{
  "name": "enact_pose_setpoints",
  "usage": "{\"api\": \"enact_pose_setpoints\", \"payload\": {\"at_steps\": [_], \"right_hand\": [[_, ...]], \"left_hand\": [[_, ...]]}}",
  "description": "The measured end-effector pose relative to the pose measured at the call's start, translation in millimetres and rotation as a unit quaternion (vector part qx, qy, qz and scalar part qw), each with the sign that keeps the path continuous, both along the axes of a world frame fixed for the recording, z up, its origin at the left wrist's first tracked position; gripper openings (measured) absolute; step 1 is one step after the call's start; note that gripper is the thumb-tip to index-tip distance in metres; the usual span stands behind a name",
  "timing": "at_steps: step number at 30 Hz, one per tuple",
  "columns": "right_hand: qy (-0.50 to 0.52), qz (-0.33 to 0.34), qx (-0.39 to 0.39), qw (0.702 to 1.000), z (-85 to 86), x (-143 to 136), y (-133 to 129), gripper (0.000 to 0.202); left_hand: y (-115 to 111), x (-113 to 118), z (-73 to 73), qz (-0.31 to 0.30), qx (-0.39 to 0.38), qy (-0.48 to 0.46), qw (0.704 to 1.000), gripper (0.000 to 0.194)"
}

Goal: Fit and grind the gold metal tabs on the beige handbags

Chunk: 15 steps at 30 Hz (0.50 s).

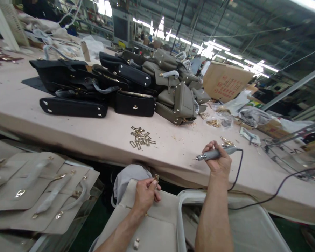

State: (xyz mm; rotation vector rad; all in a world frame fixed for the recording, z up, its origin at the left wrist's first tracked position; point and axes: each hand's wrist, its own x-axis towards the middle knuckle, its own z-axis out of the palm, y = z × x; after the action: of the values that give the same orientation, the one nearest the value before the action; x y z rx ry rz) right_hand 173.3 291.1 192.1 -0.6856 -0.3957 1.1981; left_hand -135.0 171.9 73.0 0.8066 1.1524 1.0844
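Between the thumb and fingers of my left hand [147, 192] is a small gold metal plate [156, 178]. That hand is just above a beige handbag [160, 218] lying below it, with small metal fittings on its surface. My right hand [219, 161] grips a grey electric screwdriver [212, 153], its thin tip pointing left over the table edge and its dark cord trailing to the right. On the table ahead, a loose pile of gold rectangular frames [141, 138] lies between the hands and the stacked bags.
Black handbags [73, 106] and olive-grey handbags [182, 101] are heaped along the pink-covered table [107, 134]. A cardboard box [227, 82] and plastic bags of fittings [217, 120] stand to the right. Beige bags [36, 196] lie at left; a white bin [259, 224] is at lower right.
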Motion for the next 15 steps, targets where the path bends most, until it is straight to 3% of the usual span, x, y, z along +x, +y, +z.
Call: {"api": "enact_pose_setpoints", "payload": {"at_steps": [9, 15], "right_hand": [[-0.066, -0.073, 0.016, 0.995, 12.8, -11, 61, 0.030], [-0.186, -0.133, 0.120, 0.966, 32.5, -41, 106, 0.046]], "left_hand": [[1, 1, -2.3, -0.004, 0.000, 0.008, 1.000, 0.052], [0, 1, 2.4, -0.003, -0.006, 0.006, 1.000, 0.051]]}}
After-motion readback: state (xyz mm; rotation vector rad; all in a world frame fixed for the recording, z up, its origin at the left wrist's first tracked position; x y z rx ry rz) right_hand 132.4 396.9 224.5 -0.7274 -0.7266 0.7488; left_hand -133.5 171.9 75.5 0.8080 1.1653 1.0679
